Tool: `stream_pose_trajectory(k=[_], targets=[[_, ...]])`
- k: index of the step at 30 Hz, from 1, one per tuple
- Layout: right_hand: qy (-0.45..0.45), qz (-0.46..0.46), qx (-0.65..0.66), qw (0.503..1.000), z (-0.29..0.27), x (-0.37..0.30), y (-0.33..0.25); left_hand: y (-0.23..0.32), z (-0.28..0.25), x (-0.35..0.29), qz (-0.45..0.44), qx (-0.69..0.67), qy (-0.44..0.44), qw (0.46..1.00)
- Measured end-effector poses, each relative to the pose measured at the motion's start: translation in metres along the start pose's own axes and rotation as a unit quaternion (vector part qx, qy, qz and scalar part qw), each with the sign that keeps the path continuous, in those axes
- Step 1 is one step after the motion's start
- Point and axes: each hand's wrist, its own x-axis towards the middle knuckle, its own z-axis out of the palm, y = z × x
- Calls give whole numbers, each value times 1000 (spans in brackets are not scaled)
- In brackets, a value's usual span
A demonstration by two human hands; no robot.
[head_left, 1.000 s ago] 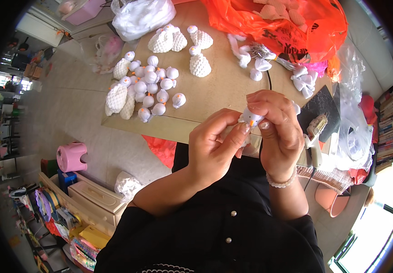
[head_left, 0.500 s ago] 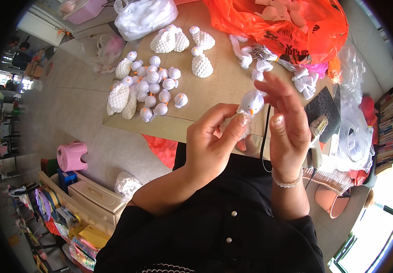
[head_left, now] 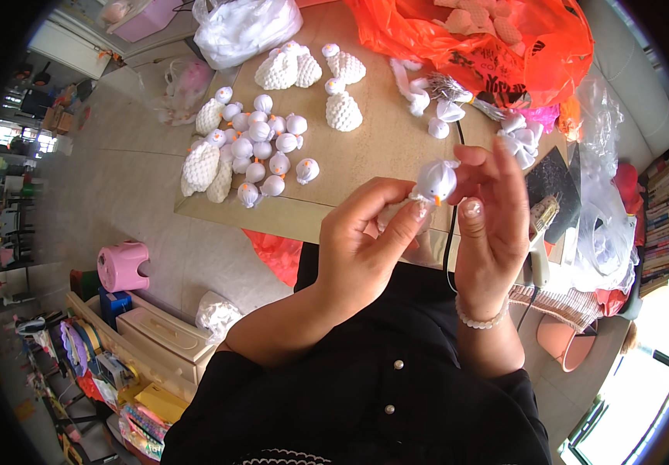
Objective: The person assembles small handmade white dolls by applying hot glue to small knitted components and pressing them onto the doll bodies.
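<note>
Above the table's near edge my left hand [head_left: 361, 244] pinches a small white bird doll [head_left: 436, 183] by its knitted body, which the fingers mostly cover. The doll's round white head has dark eyes and an orange beak. Just right of that head is my right hand [head_left: 492, 232], thumb and fingers apart; it grips nothing that I can see. On the table to the left lies a cluster of loose white bird heads [head_left: 261, 130] with orange beaks. White knitted bird bodies [head_left: 343, 112], several with heads on, lie beside and beyond them.
A red plastic bag [head_left: 396, 31] with peach knitted pieces fills the far right. Near it lie a bundle of wires [head_left: 447, 87] and white cloth pieces [head_left: 520, 139]. A white glue gun [head_left: 538, 252] with a black cord sits at right. A white bag [head_left: 247, 35] stands far left.
The bird doll's head has tilted, its beak now pointing lower and its gathered cloth top toward my right hand. My right hand's fingers have lowered and bent slightly.
</note>
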Motion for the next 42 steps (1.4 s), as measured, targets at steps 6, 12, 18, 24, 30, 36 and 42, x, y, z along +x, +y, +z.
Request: stream_pose_trajectory(k=[6,12,18,24,30,36,42], targets=[[-48,-42,-105,992,-8,2,5,-1,6,-1,12,-65,16,998],[-49,-37,-98,993,-5,0,5,-8,0,2,14,-125,17,992],[-43,-44,-138,989,-5,-1,2,-5,-3,4,-30,-175,15,984],[-51,-48,-160,985,-6,-1,-2,1,-3,5,51,30,49,997],[-49,-69,-209,974,-4,0,-4,0,-10,14,268,283,11,921],[1,59,-37,998,-5,-5,4,0,3,4,60,79,61,993],[-22,76,-62,995,-14,-3,7,-5,4,5,-36,-122,-3,992]])
